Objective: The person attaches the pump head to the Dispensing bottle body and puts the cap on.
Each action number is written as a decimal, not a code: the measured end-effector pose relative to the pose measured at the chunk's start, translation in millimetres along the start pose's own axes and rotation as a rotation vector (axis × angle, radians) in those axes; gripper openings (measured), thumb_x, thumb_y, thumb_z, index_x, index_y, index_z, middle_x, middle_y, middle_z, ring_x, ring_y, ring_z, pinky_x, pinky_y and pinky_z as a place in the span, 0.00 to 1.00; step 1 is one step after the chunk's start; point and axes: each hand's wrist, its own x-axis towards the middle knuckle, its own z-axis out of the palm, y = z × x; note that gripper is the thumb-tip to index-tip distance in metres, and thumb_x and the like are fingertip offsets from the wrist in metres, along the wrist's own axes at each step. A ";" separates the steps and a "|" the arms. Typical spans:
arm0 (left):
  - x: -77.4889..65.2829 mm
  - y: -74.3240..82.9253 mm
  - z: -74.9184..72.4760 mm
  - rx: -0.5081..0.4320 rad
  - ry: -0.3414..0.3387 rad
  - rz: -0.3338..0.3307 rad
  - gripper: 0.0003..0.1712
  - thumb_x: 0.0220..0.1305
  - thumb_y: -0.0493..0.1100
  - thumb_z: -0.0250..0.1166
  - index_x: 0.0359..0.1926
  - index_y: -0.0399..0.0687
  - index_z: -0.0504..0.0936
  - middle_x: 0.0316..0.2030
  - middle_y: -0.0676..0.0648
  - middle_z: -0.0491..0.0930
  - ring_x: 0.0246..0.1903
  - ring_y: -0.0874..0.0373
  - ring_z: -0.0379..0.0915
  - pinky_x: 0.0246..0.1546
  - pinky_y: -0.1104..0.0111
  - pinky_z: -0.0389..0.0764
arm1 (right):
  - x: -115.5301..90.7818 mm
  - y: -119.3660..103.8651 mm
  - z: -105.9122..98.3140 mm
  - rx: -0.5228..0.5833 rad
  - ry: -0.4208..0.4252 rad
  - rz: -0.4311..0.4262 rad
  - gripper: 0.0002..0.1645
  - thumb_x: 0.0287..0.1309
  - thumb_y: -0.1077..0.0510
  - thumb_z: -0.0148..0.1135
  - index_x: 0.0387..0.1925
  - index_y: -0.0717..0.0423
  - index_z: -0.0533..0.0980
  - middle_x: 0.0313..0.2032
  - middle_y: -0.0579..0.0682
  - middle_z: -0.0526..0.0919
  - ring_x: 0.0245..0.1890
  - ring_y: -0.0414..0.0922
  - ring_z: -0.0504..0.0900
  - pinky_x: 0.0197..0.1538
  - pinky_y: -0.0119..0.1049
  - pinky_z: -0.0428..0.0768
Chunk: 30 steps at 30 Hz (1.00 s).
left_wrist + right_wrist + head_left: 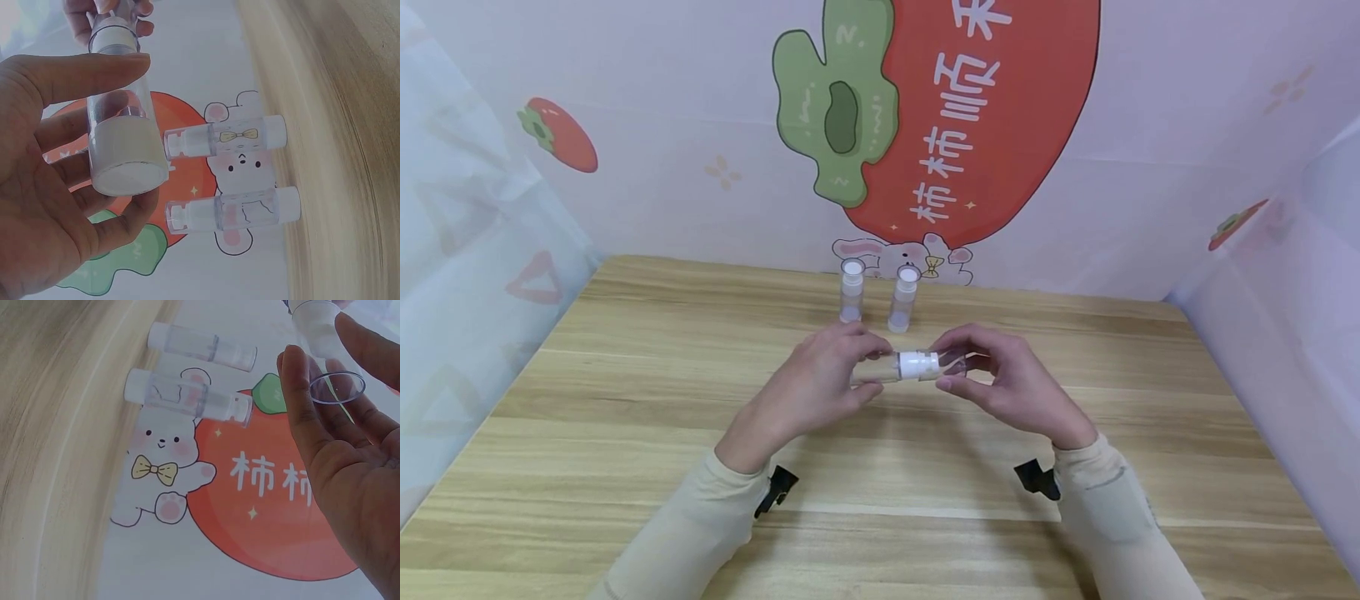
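Observation:
A clear pump bottle with a white collar (917, 364) is held level above the table between the two hands. My left hand (816, 383) grips its transparent body, thumb on one side and fingers on the other; the white base (128, 156) faces the left wrist camera. At the pump end, my right hand (1011, 379) pinches a clear cap (337, 387) between thumb and fingers. The cap overlaps the white pump part; how far it is seated I cannot tell.
Two similar clear bottles, one on the left (852, 292) and one on the right (903, 300), stand upright beyond the hands. They are near the back edge of the wooden table (880, 542). A printed cloth (700, 208) hangs behind.

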 end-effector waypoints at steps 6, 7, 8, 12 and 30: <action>0.6 1.2 1.7 -0.001 -0.008 0.003 0.22 0.50 0.37 0.81 0.49 0.43 0.87 0.43 0.49 0.83 0.41 0.54 0.78 0.45 0.59 0.81 | 0.1 1.0 3.6 -0.021 -0.006 -0.012 0.22 0.54 0.66 0.75 0.51 0.54 0.80 0.45 0.45 0.84 0.40 0.45 0.85 0.47 0.38 0.85; 0.7 1.3 2.0 -0.001 -0.010 0.005 0.22 0.51 0.37 0.81 0.49 0.43 0.87 0.43 0.48 0.83 0.41 0.54 0.78 0.45 0.59 0.81 | 0.4 1.4 4.3 -0.022 -0.007 -0.017 0.22 0.54 0.66 0.75 0.51 0.54 0.80 0.45 0.45 0.84 0.40 0.45 0.85 0.47 0.38 0.85; 0.7 1.3 2.0 -0.001 -0.012 0.007 0.22 0.51 0.37 0.81 0.49 0.43 0.87 0.43 0.48 0.83 0.41 0.54 0.78 0.45 0.59 0.80 | 0.6 1.8 5.1 -0.025 -0.008 -0.020 0.22 0.55 0.66 0.75 0.51 0.55 0.80 0.45 0.46 0.84 0.40 0.46 0.85 0.47 0.38 0.85; 0.3 1.3 2.4 -0.001 -0.022 0.013 0.22 0.52 0.38 0.80 0.50 0.43 0.87 0.43 0.48 0.83 0.41 0.53 0.78 0.44 0.59 0.80 | 1.6 2.1 8.3 -0.027 -0.012 -0.025 0.20 0.55 0.65 0.75 0.50 0.55 0.80 0.44 0.46 0.84 0.39 0.46 0.84 0.47 0.39 0.85; -0.7 3.8 3.6 0.002 -0.011 0.051 0.23 0.53 0.38 0.80 0.51 0.44 0.87 0.42 0.49 0.81 0.39 0.56 0.76 0.41 0.62 0.79 | 2.4 -1.2 16.0 -0.032 0.018 -0.010 0.19 0.57 0.64 0.74 0.50 0.57 0.81 0.44 0.47 0.85 0.40 0.43 0.83 0.48 0.39 0.84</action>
